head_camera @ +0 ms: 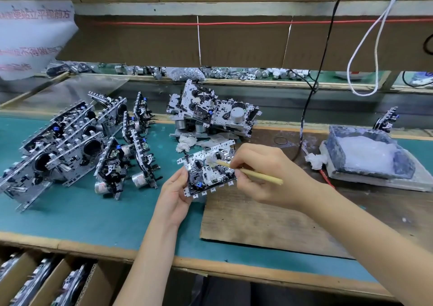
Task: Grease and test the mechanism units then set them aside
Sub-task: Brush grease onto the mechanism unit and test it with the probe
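Observation:
My left hand (174,194) holds a metal mechanism unit (206,172) by its lower left edge, above the bench, its face tilted toward me. My right hand (264,172) pinches a wooden-handled brush (255,173). The brush's whitish tip (209,161) touches the upper middle of the unit. A box of white grease (365,152) sits to the right on a board. A heap of units (210,113) lies just behind the held one. Rows of units (77,141) stand on edge at the left.
A cardboard sheet (269,221) covers the green mat (93,216) under my hands. White rags (187,143) lie behind the held unit. A black cable (304,118) and white cable (365,55) hang at the right. Cardboard boxes (46,282) with units stand below the bench edge.

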Demonstrator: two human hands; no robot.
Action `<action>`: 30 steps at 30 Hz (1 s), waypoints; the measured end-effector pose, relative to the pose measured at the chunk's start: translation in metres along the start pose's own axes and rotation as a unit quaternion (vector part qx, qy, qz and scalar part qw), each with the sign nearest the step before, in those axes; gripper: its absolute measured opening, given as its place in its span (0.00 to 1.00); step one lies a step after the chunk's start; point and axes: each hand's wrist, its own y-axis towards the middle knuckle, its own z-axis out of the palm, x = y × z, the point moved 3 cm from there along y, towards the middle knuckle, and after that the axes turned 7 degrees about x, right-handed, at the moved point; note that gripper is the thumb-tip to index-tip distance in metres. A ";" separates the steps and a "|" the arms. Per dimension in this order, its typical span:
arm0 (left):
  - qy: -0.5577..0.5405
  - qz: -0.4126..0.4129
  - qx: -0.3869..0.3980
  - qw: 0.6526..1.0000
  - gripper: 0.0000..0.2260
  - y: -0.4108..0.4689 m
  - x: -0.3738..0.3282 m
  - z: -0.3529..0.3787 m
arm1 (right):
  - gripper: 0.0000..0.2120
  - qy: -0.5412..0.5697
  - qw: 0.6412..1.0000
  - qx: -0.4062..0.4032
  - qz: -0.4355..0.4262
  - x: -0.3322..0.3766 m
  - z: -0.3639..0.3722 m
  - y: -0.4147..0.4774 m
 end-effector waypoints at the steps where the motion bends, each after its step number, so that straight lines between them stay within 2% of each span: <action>1: -0.001 0.000 0.003 1.000 0.11 0.000 0.000 0.000 | 0.07 0.000 1.000 -0.002 -0.001 0.000 0.000 0.000; 4: 0.000 0.002 0.007 1.000 0.11 0.000 0.000 0.001 | 0.09 -0.004 1.000 -0.011 -0.007 0.000 -0.001 0.001; 10: 0.008 0.001 0.001 1.000 0.10 -0.001 -0.001 0.001 | 0.04 -0.007 1.000 -0.018 -0.010 -0.001 0.001 0.001; 16: 0.006 -0.001 -0.016 1.000 0.10 0.001 0.000 -0.002 | 0.10 -0.058 0.993 -0.099 -0.011 0.000 -0.015 -0.005; 18: 0.003 0.000 -0.015 1.000 0.13 0.002 0.001 -0.003 | 0.11 -0.106 0.988 -0.108 0.025 -0.004 -0.019 -0.011; 20: -0.003 0.002 -0.008 1.000 0.18 0.002 0.002 -0.004 | 0.10 -0.160 0.975 -0.113 0.103 -0.012 -0.022 -0.020; 22: -0.005 0.004 -0.006 1.000 0.18 0.003 0.002 -0.004 | 0.11 -0.212 0.950 -0.073 0.218 -0.026 -0.025 -0.031; 25: -0.008 0.003 -0.003 1.000 0.15 0.005 0.005 -0.006 | 0.14 -0.299 0.879 0.018 0.371 -0.046 -0.030 -0.054; 28: -0.015 0.005 -0.002 1.000 0.17 0.008 0.007 -0.009 | 0.13 -0.366 0.805 0.116 0.453 -0.053 -0.035 -0.076; 30: -0.008 0.005 0.007 1.000 0.15 0.010 0.008 -0.009 | 0.16 -0.369 0.768 0.188 0.489 -0.055 -0.032 -0.090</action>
